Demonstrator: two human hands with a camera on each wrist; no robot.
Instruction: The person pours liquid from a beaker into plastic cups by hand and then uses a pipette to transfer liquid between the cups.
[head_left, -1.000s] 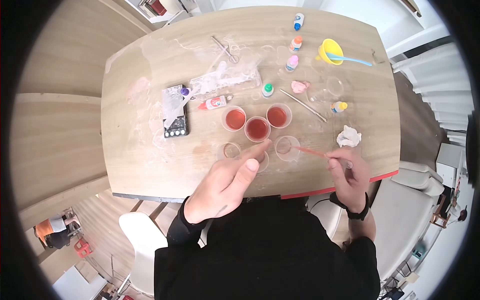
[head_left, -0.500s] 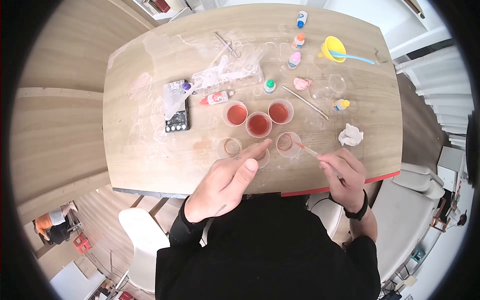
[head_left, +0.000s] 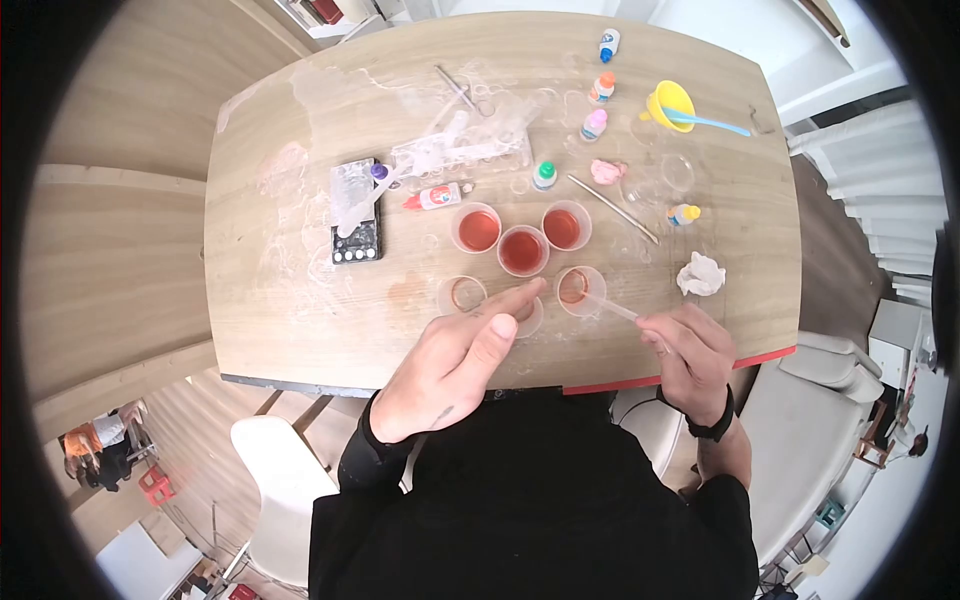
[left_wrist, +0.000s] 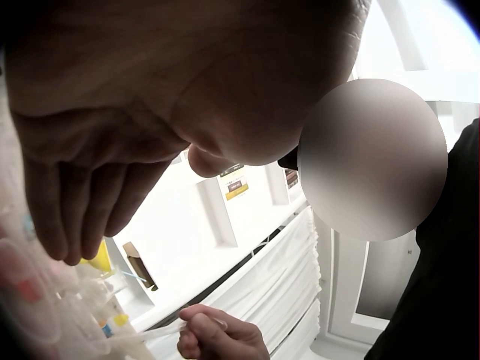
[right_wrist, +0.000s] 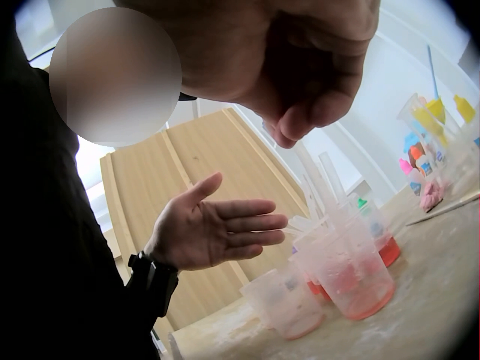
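Two hands are over the near edge of the table [head_left: 300,330]. The left hand [head_left: 455,365] is flat and open, fingers straight and close together, holding nothing; it hovers above a clear cup [head_left: 523,316] in the near row and hides most of it. The right hand [head_left: 690,355] has its fingers curled around a thin dropper [head_left: 612,306], pinching its near end. The dropper's tip goes into the cup at the right [head_left: 580,290], which has a little red liquid. Just behind stand three cups of red liquid [head_left: 522,250]. In the right wrist view the dropper [right_wrist: 319,187] is pale and hard to make out against the wall. The small bottles [head_left: 598,105] at the far side are too small to read.
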